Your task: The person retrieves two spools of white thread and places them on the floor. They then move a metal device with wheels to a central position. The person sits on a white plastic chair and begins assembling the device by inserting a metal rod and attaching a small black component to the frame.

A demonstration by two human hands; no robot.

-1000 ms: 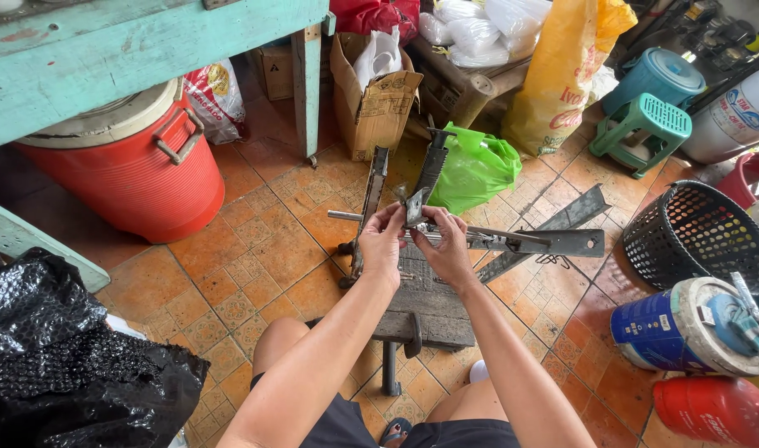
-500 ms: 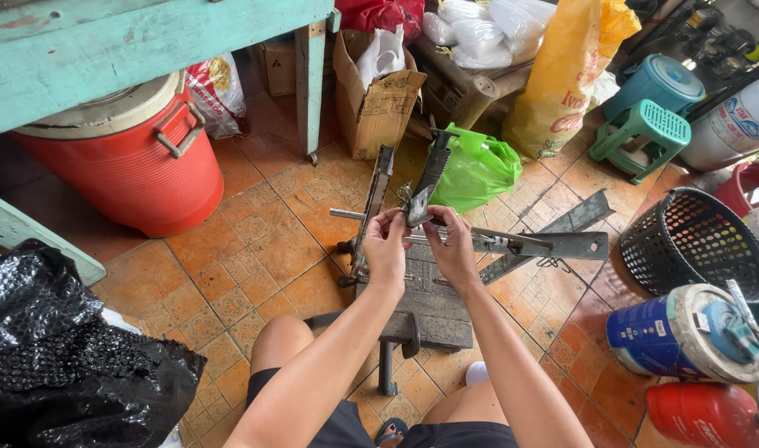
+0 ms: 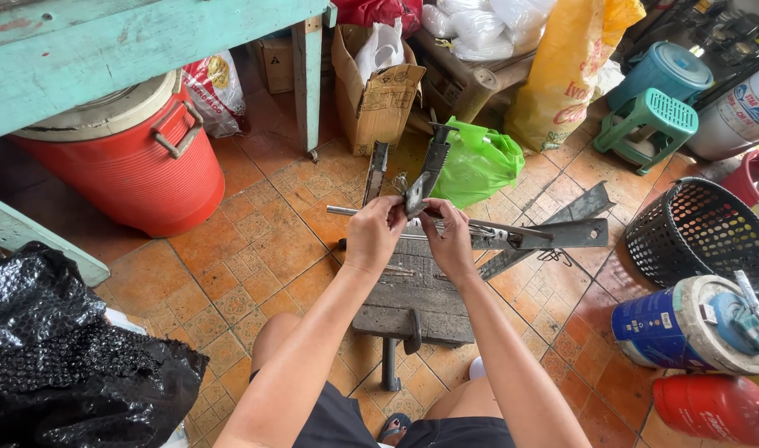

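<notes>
**Inspector:** State the position of both hands

**Assistant:** The left hand [image 3: 374,235] and the right hand [image 3: 448,241] are raised side by side, just apart, above a low wooden bench [image 3: 413,303]. Both are closed on a flat grey metal blade [image 3: 425,178] that rises tilted away from the person, its lower end between the two hands

**Inspector:** Finger condition?

**Assistant:** Left fingers are curled together round the blade's lower end. Right fingers are bent and pinched on the same end from the other side. How far they wrap behind it, I cannot tell

**Inspector:** What lies beneath?

**Assistant:** A thin metal rod [image 3: 346,211] runs crosswise behind the left hand. A grey metal bar [image 3: 554,236] extends to the right from the bench, with a second angled bar [image 3: 578,206] crossing just behind it. A dark upright strip [image 3: 376,170] stands left of the blade

**Inspector:** Surroundings?

**Assistant:** Orange tiled floor [image 3: 255,241]. A red drum [image 3: 139,166] under a teal table [image 3: 106,50] at left, a black plastic bag [image 3: 56,365] nearer the person. A cardboard box [image 3: 379,91] and a green plastic bag [image 3: 476,162] beyond the blade. At right, a green stool [image 3: 649,124], a black mesh basket [image 3: 699,232] and a blue paint tin [image 3: 686,323]
</notes>
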